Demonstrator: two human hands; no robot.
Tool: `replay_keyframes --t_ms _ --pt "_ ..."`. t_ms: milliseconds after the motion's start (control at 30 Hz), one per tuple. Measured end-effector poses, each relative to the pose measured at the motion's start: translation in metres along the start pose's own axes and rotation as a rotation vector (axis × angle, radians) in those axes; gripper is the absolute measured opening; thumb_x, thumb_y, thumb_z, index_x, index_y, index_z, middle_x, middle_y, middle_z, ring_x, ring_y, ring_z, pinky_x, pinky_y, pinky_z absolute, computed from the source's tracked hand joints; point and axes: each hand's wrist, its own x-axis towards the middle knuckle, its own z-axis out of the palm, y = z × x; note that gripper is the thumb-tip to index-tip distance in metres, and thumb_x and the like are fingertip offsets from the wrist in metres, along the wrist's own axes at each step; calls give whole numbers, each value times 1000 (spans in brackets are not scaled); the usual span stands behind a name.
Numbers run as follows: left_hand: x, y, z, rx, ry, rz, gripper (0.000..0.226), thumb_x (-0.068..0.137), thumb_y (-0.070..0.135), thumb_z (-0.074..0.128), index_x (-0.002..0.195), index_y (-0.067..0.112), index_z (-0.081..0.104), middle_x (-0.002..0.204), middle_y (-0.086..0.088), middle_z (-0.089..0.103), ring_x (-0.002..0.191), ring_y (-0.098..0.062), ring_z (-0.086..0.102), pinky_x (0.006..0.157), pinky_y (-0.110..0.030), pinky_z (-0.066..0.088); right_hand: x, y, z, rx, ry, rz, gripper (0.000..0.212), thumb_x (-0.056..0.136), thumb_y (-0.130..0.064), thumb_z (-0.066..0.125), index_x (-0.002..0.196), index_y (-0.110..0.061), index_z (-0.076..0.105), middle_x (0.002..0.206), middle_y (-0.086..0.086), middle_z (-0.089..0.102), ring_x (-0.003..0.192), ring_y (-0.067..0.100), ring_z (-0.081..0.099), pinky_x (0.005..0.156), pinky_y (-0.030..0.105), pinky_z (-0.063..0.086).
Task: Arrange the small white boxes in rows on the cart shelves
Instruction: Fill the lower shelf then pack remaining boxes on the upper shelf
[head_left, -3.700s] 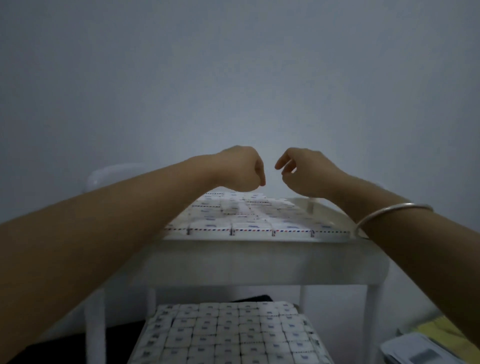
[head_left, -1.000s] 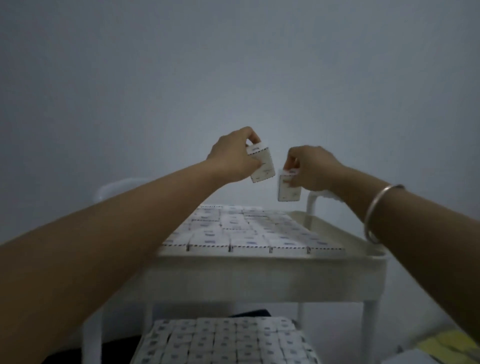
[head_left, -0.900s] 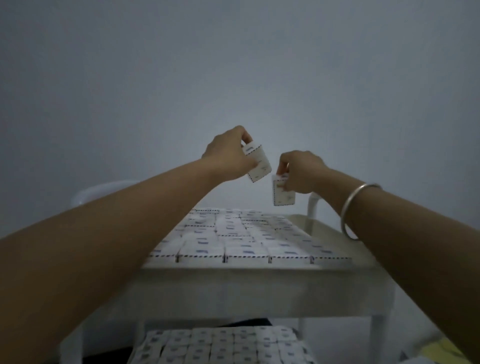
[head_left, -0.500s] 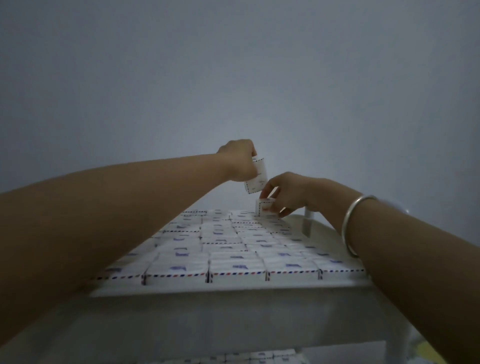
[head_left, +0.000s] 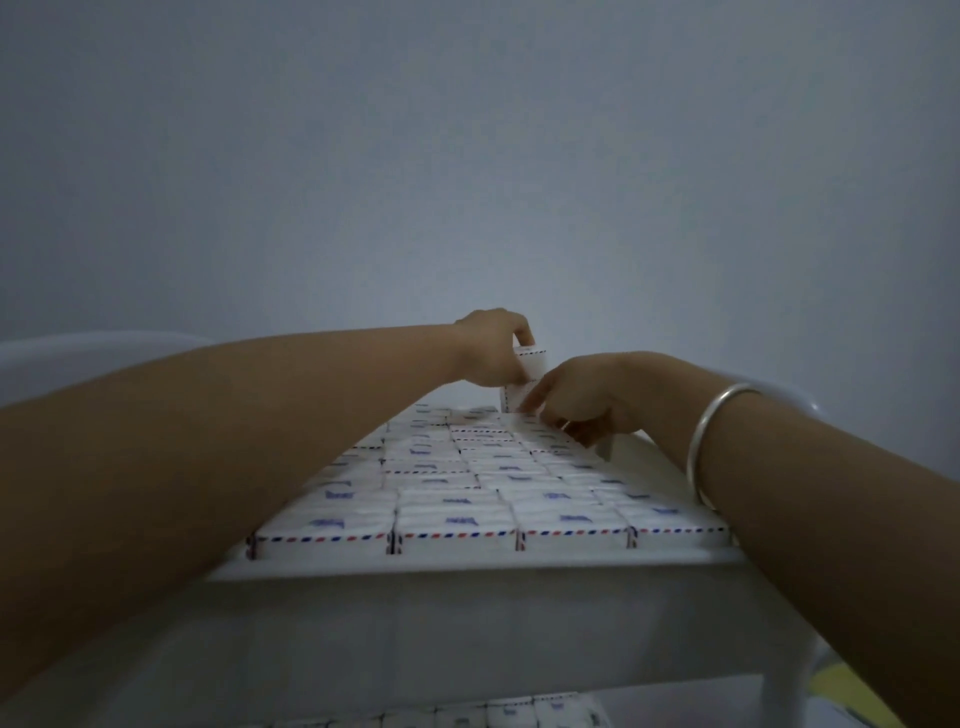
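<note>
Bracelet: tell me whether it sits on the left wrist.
No, the silver bracelet circles the wrist of the right hand.

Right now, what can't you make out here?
Head view only.
- Whether the right hand grips a box: its curled fingers cover that spot.
- Lower shelf boxes: mostly hidden by the top shelf, cut by the bottom edge.
- Blue print on the top boxes: too blurred to read.

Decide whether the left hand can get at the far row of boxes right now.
Probably not yet: the left hand, holding a box, hovers just above the far row, but the right hand sits low over that same spot, in its way.
</note>
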Motion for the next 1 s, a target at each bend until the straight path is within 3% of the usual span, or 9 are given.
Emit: replay_keyframes --t_ms 100,333,500,633,733,833,1000 --pt "1 -1 0 -73 -46 -6 36 89 18 66 123 18 59 110 -4 57 83 -15 58 66 -24 52 -2 0 -1 25 44 33 10 95 0 49 100 -4 57 77 9 62 55 15 60 46 23 53" --pt "3 -2 7 -57 -167 -25 37 90 14 64 127 20 58 91 4 54 76 -9 55 60 -18 48 -2 1 0 44 69 29 22 95 1 49 116 2 56 76 10 62 59 16 60 50 26 55" --pt "4 -2 5 -31 -220 -71 37 88 17 68 125 16 62 97 1 64 88 -13 61 69 -22 50 1 3 0 100 107 24 33 99 1 35 129 2 49 77 12 62 59 19 60 56 30 56" --pt "0 -3 -1 4 -118 20 42 90 5 52 131 16 57 130 -3 57 111 -17 53 88 -25 46 2 4 1 138 129 -1 44 97 5 26 138 -2 40 79 13 60 61 21 58 63 33 54" --pt "-8 -3 -6 127 -33 118 43 86 -4 43 115 17 67 121 -3 64 100 -12 54 84 -23 43 1 4 1 131 132 -14 48 97 5 25 142 -8 38 80 13 61 62 20 58 65 33 54" --pt "-12 -3 -8 151 -64 105 40 87 -7 44 104 16 72 111 -4 70 92 -12 62 80 -23 46 0 2 1 117 119 -6 49 98 5 26 142 -12 39 84 12 63 63 19 60 65 32 55" --pt "-13 1 -4 232 -183 65 44 89 -6 42 108 19 74 111 2 70 103 -12 60 88 -23 45 5 5 0 10 75 50 42 97 7 35 135 -3 49 86 14 59 64 21 61 63 31 56"
